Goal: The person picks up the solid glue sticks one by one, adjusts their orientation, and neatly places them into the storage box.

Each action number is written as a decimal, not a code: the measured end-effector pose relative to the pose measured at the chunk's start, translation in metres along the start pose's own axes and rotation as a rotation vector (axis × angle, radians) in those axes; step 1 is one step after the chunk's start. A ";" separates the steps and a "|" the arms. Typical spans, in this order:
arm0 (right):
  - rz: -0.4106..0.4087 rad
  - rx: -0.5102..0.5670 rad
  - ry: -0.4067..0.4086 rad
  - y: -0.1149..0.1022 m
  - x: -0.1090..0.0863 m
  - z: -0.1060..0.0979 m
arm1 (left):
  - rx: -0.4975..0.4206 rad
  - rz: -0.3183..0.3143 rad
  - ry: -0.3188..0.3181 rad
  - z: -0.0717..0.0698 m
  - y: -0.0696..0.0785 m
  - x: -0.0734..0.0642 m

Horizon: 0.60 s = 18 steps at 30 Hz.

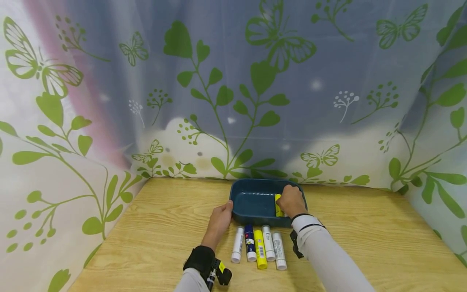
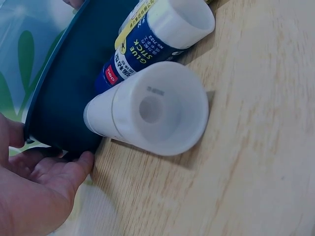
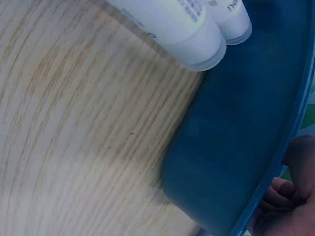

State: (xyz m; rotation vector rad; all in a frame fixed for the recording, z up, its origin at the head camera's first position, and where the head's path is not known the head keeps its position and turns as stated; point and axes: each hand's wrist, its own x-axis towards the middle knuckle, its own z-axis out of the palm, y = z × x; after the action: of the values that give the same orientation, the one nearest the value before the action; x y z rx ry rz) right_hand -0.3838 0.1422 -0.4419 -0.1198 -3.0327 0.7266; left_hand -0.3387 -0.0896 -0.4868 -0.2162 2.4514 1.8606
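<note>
A dark blue tray (image 1: 251, 221) stands at the back of the table. My left hand (image 1: 221, 215) grips its left end, thumb at the rim and fingers below it in the left wrist view. Over the right end of the tray, my right hand (image 1: 293, 200) has curled fingers at a yellow glue stick (image 1: 278, 206) lying inside; they cover part of it. A bit of something white shows under that hand. In front of the tray lie a white glue stick (image 1: 237, 244), a navy glue stick (image 2: 142, 54) with a white end, another yellow glue stick (image 1: 260, 249) and more white sticks (image 1: 279, 251).
The wooden table (image 1: 175, 215) extends to both sides of the tray. A curtain (image 1: 204, 121) printed with leaves and butterflies hangs right behind it. The row of sticks lies between my forearms, close to the tray's front wall.
</note>
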 end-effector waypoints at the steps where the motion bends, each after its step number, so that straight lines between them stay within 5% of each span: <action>1: -0.001 -0.003 -0.001 0.000 -0.001 -0.001 | 0.000 -0.005 0.000 0.000 0.000 0.000; 9: -0.055 -0.005 0.021 0.001 -0.008 -0.008 | 0.011 0.018 0.019 -0.001 0.001 -0.001; 18: -0.015 0.019 -0.002 0.006 -0.005 -0.007 | 0.003 0.013 0.018 0.002 0.001 0.000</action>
State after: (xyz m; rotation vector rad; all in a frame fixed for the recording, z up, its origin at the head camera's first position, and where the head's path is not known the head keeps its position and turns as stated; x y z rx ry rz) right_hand -0.3785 0.1505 -0.4390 -0.0953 -3.0243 0.7544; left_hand -0.3392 -0.0878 -0.4862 -0.2185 2.4722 1.8684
